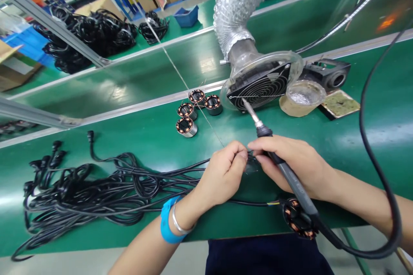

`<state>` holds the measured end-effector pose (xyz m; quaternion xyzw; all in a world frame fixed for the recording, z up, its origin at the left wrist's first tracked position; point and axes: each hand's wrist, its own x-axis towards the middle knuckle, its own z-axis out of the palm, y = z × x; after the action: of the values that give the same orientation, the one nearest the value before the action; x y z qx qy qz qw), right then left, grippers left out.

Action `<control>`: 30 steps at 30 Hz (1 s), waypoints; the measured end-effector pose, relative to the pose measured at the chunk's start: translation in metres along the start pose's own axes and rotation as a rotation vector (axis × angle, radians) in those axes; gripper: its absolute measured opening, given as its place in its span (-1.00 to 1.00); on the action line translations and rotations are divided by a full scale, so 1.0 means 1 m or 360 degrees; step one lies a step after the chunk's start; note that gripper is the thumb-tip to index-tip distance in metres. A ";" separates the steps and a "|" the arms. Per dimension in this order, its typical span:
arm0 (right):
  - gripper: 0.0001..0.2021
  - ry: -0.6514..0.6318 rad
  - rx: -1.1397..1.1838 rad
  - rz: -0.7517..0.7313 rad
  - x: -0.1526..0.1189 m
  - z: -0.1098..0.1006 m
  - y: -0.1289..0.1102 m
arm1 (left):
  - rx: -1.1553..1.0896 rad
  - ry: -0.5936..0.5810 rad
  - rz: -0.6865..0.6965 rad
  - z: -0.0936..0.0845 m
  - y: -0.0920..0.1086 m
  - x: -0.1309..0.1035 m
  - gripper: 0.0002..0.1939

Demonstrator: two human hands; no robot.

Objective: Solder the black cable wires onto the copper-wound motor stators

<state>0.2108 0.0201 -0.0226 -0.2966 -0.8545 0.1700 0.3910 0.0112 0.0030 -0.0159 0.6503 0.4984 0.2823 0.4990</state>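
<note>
Cables (pixel 93 200) lie heaped on the bench (pixel 161 142), left of the hands, too tangled to count. Step looks like prepping thin wire ends; next move likely calls for a steady pinch, iron tip clear of fingers. Left hand (pixel 222 176) pinches ends too small to make out; right hand (pixel 301 163) grips the soldering iron (pixel 295 184), fingertips at the same spot. Counts: one fan (pixel 261 88), one iron, five stators (pixel 186 127) (four clustered behind, one near front edge), roughly six connectors (pixel 90 136).

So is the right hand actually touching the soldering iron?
Touching. The head view shows it: the right hand grips the soldering iron, a finger crossing in front of its handle with no gap.
</note>
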 end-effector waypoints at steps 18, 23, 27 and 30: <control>-0.75 0.0174 -0.0050 0.0196 -0.009 0.003 -0.014 | -0.1019 -0.0413 -0.0573 0.002 -0.001 0.007 -0.56; -0.71 0.0066 0.0410 0.0485 -0.008 -0.005 -0.011 | -0.0567 -0.0332 -0.0327 -0.001 0.000 0.002 -0.66; -0.70 0.0058 0.0369 0.0444 -0.010 -0.006 -0.011 | -0.0477 -0.0352 -0.0324 -0.004 0.001 0.002 -0.68; -0.69 0.0049 0.0215 0.0333 -0.010 -0.002 -0.013 | -0.0642 -0.0423 -0.0430 -0.002 0.003 0.005 -0.64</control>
<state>0.2128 0.0042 -0.0202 -0.3597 -0.7993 0.2627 0.4033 0.0118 0.0083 -0.0132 0.4968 0.4445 0.2189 0.7125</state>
